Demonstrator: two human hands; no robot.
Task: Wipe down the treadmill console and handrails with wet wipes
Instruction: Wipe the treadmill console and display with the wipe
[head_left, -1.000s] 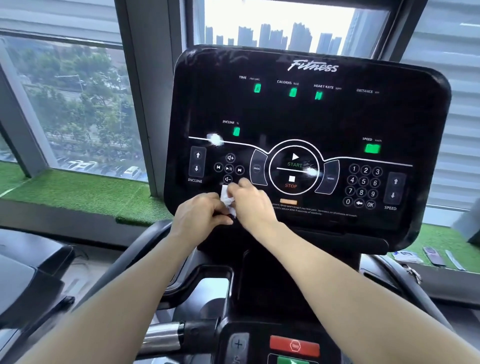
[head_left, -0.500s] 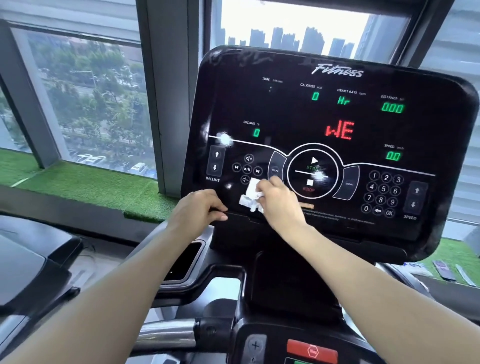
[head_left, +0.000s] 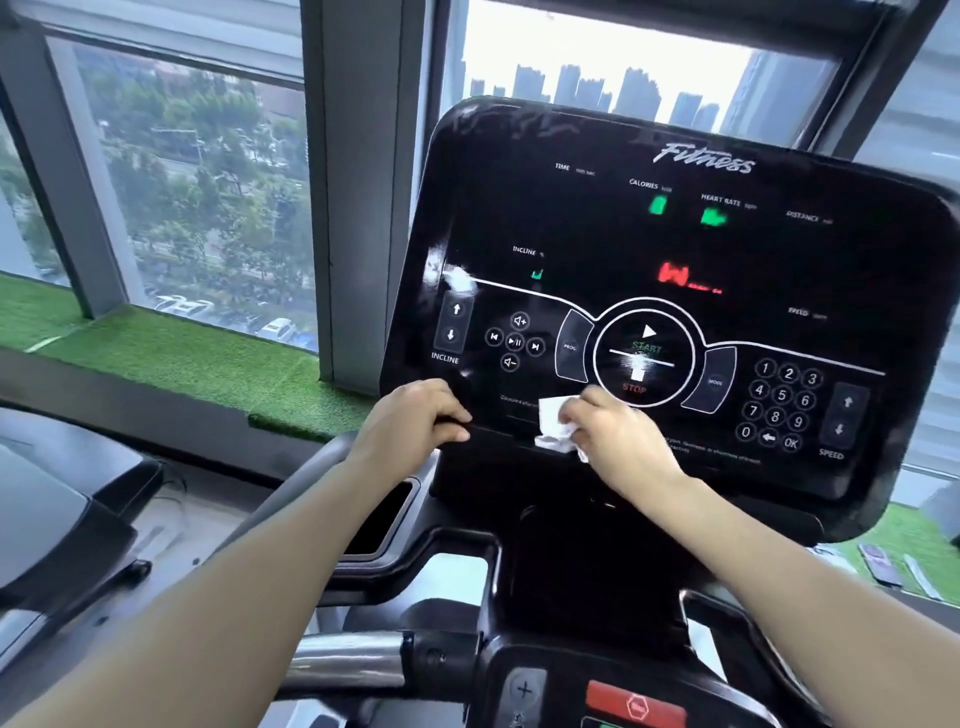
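Pressing wet wipe (head_left: 551, 427) under right hand (head_left: 618, 434) fingers | console (head_left: 623, 234) lower edge

Black treadmill console (head_left: 675, 249), white wet wipe (head_left: 553, 428) pressed against it

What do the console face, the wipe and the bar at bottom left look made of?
Console face: glossy black plastic or glass, judging by window glare and smears. Wipe: thin white nonwoven or paper, crumpled in the right hand. Bar: bright polished metal, probably chrome, showing a streaked highlight.
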